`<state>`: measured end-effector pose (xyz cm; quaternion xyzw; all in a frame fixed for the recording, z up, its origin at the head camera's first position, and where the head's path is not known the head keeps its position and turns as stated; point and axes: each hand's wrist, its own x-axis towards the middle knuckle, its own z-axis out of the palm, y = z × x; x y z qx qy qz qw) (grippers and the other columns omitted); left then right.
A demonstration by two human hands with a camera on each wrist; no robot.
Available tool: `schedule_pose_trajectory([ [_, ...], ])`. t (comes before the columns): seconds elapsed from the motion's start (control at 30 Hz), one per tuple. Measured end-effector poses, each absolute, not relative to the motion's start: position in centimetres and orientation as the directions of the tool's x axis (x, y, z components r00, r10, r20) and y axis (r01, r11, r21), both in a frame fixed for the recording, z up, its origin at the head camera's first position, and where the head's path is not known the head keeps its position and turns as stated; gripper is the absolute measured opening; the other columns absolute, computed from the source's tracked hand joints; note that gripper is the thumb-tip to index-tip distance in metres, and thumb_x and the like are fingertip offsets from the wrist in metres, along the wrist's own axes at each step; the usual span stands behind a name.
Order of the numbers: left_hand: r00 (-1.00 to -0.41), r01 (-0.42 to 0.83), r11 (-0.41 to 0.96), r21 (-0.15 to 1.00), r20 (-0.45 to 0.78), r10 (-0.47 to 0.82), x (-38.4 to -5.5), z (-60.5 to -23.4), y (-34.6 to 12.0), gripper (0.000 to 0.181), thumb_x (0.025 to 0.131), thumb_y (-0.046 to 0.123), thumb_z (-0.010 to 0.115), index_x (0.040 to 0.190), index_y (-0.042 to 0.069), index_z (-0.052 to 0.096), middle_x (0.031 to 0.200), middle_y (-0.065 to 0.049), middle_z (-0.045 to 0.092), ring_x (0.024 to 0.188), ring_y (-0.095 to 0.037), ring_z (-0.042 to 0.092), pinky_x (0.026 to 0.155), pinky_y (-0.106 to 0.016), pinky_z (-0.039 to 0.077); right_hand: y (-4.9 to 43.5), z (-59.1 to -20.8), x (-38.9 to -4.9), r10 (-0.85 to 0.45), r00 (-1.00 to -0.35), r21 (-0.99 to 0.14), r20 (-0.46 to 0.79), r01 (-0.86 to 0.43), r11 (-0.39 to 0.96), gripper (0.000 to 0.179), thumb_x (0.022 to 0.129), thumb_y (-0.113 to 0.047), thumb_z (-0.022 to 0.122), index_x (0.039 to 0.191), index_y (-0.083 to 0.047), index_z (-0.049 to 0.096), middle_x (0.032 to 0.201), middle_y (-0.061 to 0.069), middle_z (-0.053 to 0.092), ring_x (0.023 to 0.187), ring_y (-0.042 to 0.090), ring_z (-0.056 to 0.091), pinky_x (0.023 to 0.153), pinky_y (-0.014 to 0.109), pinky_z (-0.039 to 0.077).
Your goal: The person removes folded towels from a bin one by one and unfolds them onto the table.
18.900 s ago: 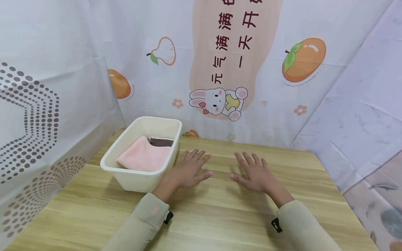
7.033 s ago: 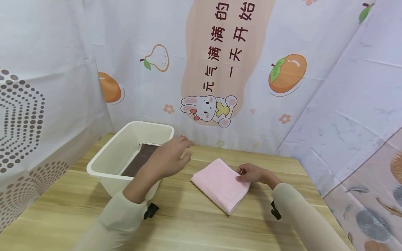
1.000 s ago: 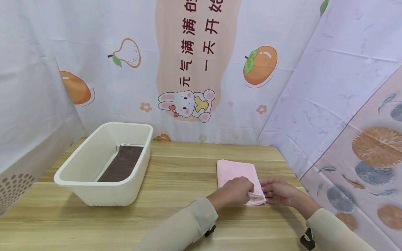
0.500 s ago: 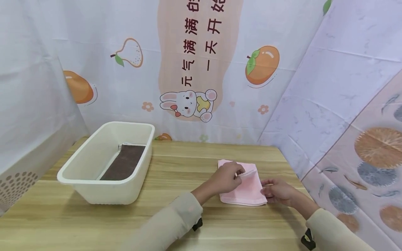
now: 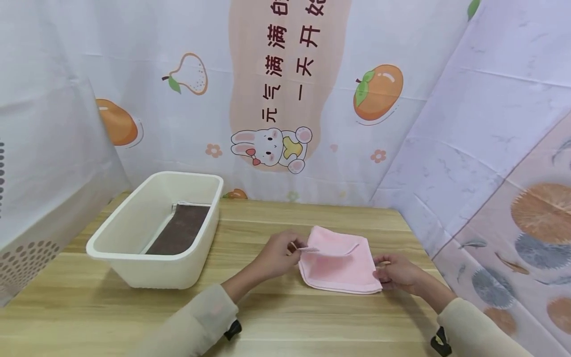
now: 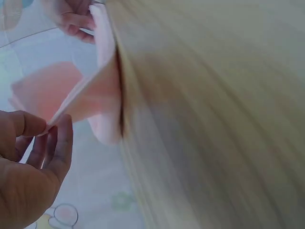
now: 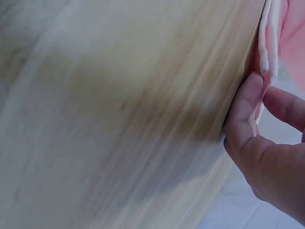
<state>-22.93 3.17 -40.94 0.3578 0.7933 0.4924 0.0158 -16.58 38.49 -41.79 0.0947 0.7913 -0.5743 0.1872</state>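
A pink towel [image 5: 343,277] lies on the table right of centre, with its top layer lifted and folding over toward the left. My left hand [image 5: 277,254] pinches the raised edge of that layer between thumb and fingers, as the left wrist view also shows, where the towel [image 6: 107,90] stretches away from the fingertips. At the towel's right side my right hand [image 5: 398,271] holds the near right corner. In the right wrist view, thumb and forefinger of this hand [image 7: 267,138] close on the layered edge of the towel [image 7: 269,36], low against the wood.
On the left of the wooden table [image 5: 267,327] stands a cream plastic basin [image 5: 153,271]. Inside it lies a dark brown folded cloth [image 5: 180,230] with a pale edge. Printed curtains [image 5: 200,119] hang behind and at both sides.
The pink towel has come from the basin to the table. Within the last second my left hand has lifted its top layer and drawn it leftward; my right hand stays at the corner.
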Motion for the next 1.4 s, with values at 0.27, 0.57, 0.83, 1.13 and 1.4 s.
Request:
schedule_pose_trajectory([
  [0.27, -0.524, 0.849, 0.448, 0.281, 0.344, 0.779, -22.5, -41.7, 0.1, 0.014, 0.092, 0.000, 0.069, 0.093, 0.013, 0.073, 0.090, 0.003, 0.060, 0.081, -0.010, 0.055, 0.072, -0.022, 0.051, 38.7, -41.5, -16.2, -0.044, -0.913, -0.863, -0.406, 0.367, 0.347, 0.047, 0.096, 0.004, 0.057, 0.136, 0.017, 0.035, 0.096, 0.013, 0.067, 0.087, 0.022, 0.068, 0.077, 0.039, 0.059],
  [0.57, -0.468, 0.884, 0.444, 0.147, 0.244, 0.850, -22.5, -41.2, 0.2, 0.025, 0.087, -0.002, 0.062, 0.100, 0.015, 0.074, 0.097, 0.003, 0.065, 0.089, -0.015, 0.061, 0.078, -0.028, 0.053, 38.9, -41.7, -16.2, -0.067, -0.913, -0.869, -0.403, 0.359, 0.340, 0.047, 0.095, 0.005, 0.057, 0.135, 0.017, 0.035, 0.095, 0.012, 0.067, 0.088, 0.022, 0.068, 0.078, 0.039, 0.059],
  [0.83, -0.384, 0.923, 0.377, 0.070, 0.204, 0.901, -22.2, -40.9, 2.5, 0.022, 0.086, 0.016, 0.069, 0.107, 0.019, 0.074, 0.095, 0.007, 0.062, 0.085, -0.011, 0.055, 0.074, -0.023, 0.046, 38.7, -41.9, -16.5, -0.080, -0.916, -0.876, -0.394, 0.347, 0.335, 0.045, 0.095, 0.006, 0.058, 0.134, 0.016, 0.036, 0.091, 0.011, 0.068, 0.086, 0.021, 0.069, 0.076, 0.038, 0.060],
  [1.13, -0.406, 0.913, 0.407, 0.005, 0.087, 0.910, -22.2, -41.9, 3.1, 0.037, 0.083, 0.032, 0.081, 0.117, 0.022, 0.069, 0.101, 0.007, 0.057, 0.087, -0.010, 0.050, 0.074, -0.021, 0.044, 38.3, -41.8, -16.6, -0.077, -0.915, -0.871, -0.395, 0.347, 0.349, 0.043, 0.095, 0.006, 0.057, 0.132, 0.015, 0.037, 0.092, 0.012, 0.067, 0.086, 0.022, 0.069, 0.076, 0.038, 0.060],
  [1.4, -0.416, 0.909, 0.414, 0.040, 0.131, 0.900, -22.0, -41.8, 3.0, 0.015, 0.085, 0.009, 0.070, 0.097, 0.019, 0.069, 0.089, 0.006, 0.056, 0.076, -0.011, 0.051, 0.061, -0.021, 0.042, 38.5, -41.8, -16.5, -0.087, -0.915, -0.875, -0.393, 0.344, 0.340, 0.042, 0.095, 0.006, 0.058, 0.130, 0.015, 0.037, 0.091, 0.011, 0.067, 0.086, 0.021, 0.069, 0.076, 0.038, 0.060],
])
